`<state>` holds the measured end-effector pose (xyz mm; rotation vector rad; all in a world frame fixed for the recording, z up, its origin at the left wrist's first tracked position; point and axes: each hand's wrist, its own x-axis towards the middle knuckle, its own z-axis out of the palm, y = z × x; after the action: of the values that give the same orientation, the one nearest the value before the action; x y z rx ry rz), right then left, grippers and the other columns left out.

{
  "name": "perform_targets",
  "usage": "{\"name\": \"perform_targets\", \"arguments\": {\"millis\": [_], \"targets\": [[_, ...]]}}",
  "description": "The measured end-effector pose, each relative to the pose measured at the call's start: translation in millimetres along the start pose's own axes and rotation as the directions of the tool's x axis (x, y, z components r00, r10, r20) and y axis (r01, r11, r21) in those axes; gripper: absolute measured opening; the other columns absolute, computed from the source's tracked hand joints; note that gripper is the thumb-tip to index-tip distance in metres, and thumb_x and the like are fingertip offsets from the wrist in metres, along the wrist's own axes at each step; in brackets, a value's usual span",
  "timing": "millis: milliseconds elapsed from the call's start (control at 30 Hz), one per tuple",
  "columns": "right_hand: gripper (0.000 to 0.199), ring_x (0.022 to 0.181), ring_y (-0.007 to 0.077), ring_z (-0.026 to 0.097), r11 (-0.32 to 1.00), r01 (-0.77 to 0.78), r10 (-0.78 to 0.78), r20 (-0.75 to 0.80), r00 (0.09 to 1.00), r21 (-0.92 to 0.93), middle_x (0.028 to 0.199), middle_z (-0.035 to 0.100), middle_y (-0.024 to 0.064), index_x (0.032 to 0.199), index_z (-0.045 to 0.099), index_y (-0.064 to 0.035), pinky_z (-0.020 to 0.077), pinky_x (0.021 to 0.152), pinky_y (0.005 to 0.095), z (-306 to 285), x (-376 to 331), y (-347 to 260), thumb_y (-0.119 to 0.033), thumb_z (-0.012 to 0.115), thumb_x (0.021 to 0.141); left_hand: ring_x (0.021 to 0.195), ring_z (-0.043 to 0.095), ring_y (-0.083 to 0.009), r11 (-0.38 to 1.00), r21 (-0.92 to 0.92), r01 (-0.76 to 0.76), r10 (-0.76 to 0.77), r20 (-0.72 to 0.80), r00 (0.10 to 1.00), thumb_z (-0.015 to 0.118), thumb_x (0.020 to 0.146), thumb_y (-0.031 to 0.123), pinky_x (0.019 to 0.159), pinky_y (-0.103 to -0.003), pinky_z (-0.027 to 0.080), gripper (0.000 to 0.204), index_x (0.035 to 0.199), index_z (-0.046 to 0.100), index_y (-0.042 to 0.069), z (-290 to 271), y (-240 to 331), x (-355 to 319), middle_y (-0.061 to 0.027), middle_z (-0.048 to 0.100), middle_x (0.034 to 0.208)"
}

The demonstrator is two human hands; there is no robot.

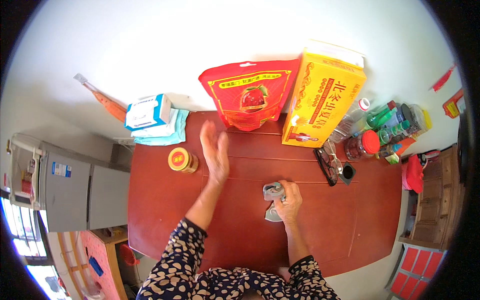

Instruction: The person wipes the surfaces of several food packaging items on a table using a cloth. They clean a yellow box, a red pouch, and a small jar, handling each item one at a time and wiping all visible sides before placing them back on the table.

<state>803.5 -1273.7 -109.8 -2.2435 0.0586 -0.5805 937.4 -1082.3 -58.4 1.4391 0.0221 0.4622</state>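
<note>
My left hand (216, 152) is raised over the table, fingers stretched out and holding nothing. Just to its left stands a small jar (183, 160) with a gold and red lid, apart from the hand. My right hand (291, 201) is closed around a crumpled grey cloth (273, 214) over the middle of the table. Part of the cloth bunches above the fingers and part hangs below them. Beyond my left hand, a red pouch (252, 95) with a fruit picture stands against the wall. A tall yellow box (324, 97) leans beside it.
The reddish-brown table (240, 235) carries a blue-white tissue box (148, 112) on a light-blue pack (172, 131) at back left. Two pairs of eyeglasses (330, 167), a red-lidded jar (361, 145) and several bottles (377, 118) crowd the right. A grey refrigerator (67, 185) stands at left.
</note>
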Motion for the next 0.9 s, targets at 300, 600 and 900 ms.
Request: {"name": "perform_targets", "arguments": {"millis": [300,600,900], "targets": [[0.032,0.087,0.033,0.059,0.996,0.009,-0.007,0.025,1.0,-0.087,0.092,0.059,0.013,0.101,0.061,-0.0053,0.0485,0.072,0.0412,3.8,-5.2,1.9,-0.006,0.068,0.07,0.119,0.038,-0.0276,0.816,0.552,0.175,0.111,-0.446,0.888,0.083,0.066,0.01,0.105,-0.04,0.032,0.091,0.137,0.027,0.0,-110.1,-8.7,-67.0,-0.0141,0.033,0.129],[0.037,0.092,0.0272,0.06,0.952,-0.185,0.205,-0.057,0.977,0.243,0.095,0.058,0.0122,0.11,0.06,-0.0047,0.0474,0.081,0.0357,9.0,-0.4,-5.5,-0.004,0.063,0.073,0.095,0.057,-0.0166,0.956,0.293,0.006,0.042,-0.157,0.987,0.084,0.065,0.008,0.084,-0.031,0.05,0.071,0.12,0.039,0.005,-127.2,-15.4,-26.1,-0.0063,0.056,0.103],[0.046,0.093,0.027,0.055,0.969,0.106,-0.07,-0.161,0.984,0.223,0.099,0.053,0.0126,0.118,0.057,-0.0074,0.0467,0.082,0.0364,-7.4,25.0,-163.0,-0.006,0.067,0.073,0.099,0.055,-0.0129,0.993,0.101,0.066,-0.072,0.06,0.996,0.079,0.066,-0.001,0.085,-0.029,0.05,0.067,0.118,0.037,0.007,-98.3,52.2,-114.8,-0.0054,0.053,0.107]]}}
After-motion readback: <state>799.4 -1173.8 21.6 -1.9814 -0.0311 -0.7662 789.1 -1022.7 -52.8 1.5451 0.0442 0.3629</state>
